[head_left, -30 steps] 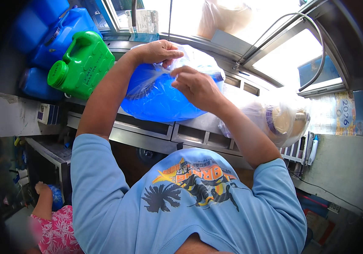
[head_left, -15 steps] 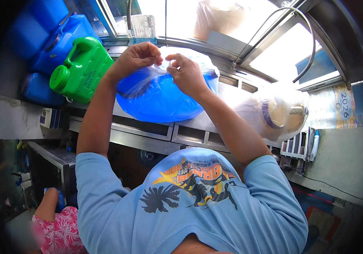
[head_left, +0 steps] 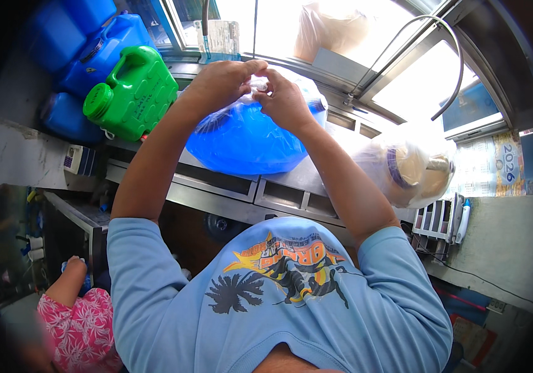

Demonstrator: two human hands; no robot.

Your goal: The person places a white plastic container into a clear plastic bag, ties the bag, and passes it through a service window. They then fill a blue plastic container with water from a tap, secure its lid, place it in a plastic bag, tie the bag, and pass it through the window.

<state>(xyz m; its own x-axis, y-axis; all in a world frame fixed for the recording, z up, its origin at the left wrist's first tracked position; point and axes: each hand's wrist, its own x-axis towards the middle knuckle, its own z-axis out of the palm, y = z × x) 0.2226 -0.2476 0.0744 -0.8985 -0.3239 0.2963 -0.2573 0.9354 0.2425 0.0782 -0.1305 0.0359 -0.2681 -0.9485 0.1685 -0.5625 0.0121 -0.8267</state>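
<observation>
A large clear plastic bag (head_left: 248,133) with something bright blue inside rests on the steel counter (head_left: 291,186) in front of me. My left hand (head_left: 220,81) and my right hand (head_left: 282,96) meet at the top of the bag. Both pinch its gathered clear plastic neck between fingers and thumbs. The bag's mouth is hidden under my fingers.
A green jerrycan (head_left: 133,93) and several blue jerrycans (head_left: 101,46) stand at the left. A second clear bag holding a tan, round thing (head_left: 412,168) lies to the right. Windows run along the back. Another person in a pink flowered sleeve (head_left: 80,326) is at lower left.
My two hands have come together at the top of the bag, closing the gap between them. The bag's neck is now bunched tighter under my fingers.
</observation>
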